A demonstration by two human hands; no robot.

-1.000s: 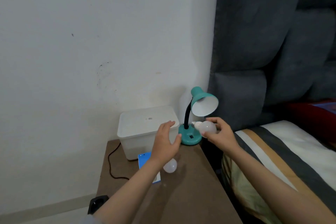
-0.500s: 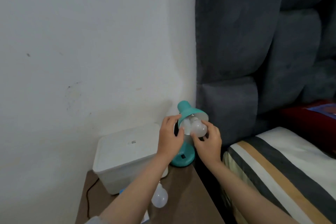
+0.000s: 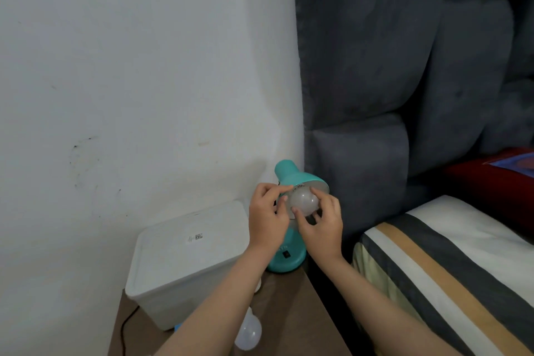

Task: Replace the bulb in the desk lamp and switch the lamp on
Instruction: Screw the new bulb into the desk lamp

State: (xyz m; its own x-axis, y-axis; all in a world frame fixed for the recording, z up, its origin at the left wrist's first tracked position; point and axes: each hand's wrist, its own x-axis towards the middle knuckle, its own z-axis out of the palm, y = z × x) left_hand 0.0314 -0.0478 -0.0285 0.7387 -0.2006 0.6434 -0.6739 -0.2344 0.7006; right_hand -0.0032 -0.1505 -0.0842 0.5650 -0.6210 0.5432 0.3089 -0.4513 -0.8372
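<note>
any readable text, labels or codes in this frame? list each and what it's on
Nothing can be read.
White box lid: small dark sticker, perhaps a code, too blurred to read.
Bulb in the lamp shade: dark print near its neck, too small to read.
Lamp base: dark square, apparently a switch, no text.

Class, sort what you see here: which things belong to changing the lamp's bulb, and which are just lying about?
Belongs to the job:
teal desk lamp
bulb at the shade, gripped by the right hand
left hand on the shade
spare bulb on the table

Just lying about:
white lidded box
striped bedding
grey headboard
</note>
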